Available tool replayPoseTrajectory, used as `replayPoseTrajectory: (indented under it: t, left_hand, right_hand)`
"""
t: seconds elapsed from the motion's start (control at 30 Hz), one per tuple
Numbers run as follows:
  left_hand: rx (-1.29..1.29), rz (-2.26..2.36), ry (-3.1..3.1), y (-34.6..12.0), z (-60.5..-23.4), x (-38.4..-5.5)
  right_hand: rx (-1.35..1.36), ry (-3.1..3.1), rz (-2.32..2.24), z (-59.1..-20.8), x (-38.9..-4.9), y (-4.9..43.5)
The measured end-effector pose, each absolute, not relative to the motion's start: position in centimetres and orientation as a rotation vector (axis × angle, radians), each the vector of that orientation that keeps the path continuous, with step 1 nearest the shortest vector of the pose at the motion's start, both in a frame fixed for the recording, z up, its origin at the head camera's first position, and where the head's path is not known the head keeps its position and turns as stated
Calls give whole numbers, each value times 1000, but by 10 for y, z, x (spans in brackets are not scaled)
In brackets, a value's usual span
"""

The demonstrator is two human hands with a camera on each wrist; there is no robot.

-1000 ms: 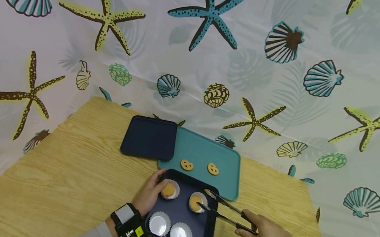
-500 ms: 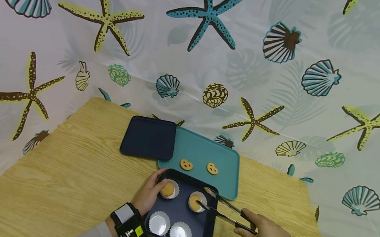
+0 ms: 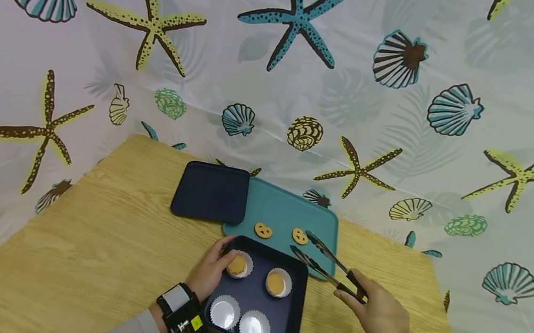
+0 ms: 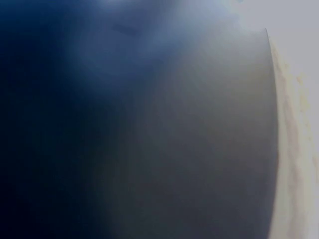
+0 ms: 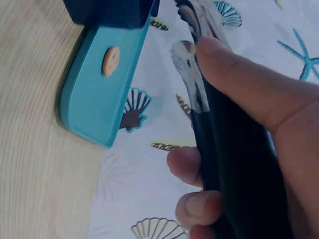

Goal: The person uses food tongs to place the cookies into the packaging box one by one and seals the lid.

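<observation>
My left hand (image 3: 210,272) grips the left wall of a deep navy baking pan (image 3: 291,324), thumb over the rim. Inside the pan, two white paper cups each hold a round golden cookie (image 3: 275,283); two other paper cups (image 3: 225,312) show only their bare insides. My right hand (image 3: 383,312) holds black-handled metal tongs (image 3: 322,271) over the pan's far right corner and the teal tray (image 3: 287,206). The tong tips stand apart with nothing between them, near the right pretzel-shaped cookie (image 3: 300,236). Another pretzel-shaped cookie (image 3: 263,230) lies left of it. The left wrist view is blurred and dark.
A flat navy tray (image 3: 211,193) overlaps the teal tray's left end. Everything stands on a wooden table (image 3: 105,237), with a shell-and-starfish patterned cloth (image 3: 264,91) hanging behind it.
The tongs have risen away from the right-hand cookie cup and moved toward the teal tray, leaving the round cookie in its cup. My left hand stays on the pan.
</observation>
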State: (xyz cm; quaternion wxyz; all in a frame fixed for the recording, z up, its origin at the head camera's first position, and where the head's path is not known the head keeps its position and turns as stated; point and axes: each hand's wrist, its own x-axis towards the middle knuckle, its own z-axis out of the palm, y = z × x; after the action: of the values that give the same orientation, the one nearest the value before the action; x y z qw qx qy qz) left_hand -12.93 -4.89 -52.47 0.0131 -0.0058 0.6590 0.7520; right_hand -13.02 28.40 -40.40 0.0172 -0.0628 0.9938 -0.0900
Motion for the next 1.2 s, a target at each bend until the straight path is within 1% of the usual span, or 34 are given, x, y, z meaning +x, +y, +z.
replayPoseTrajectory:
  t: [0.4,0.7,1.2]
  left_hand:
    - [-35,2343,2052,-51,-527,-131]
    - [-17,2342,2054,-50,-526,-130]
    - [-15,2333,2060,-51,-525,-129]
  right_hand:
    - [-119,3036,-267,-425,-162,291]
    - [-150,3020,-274,-434,-170,288]
    - [-157,3050,-274,-436,-182,276]
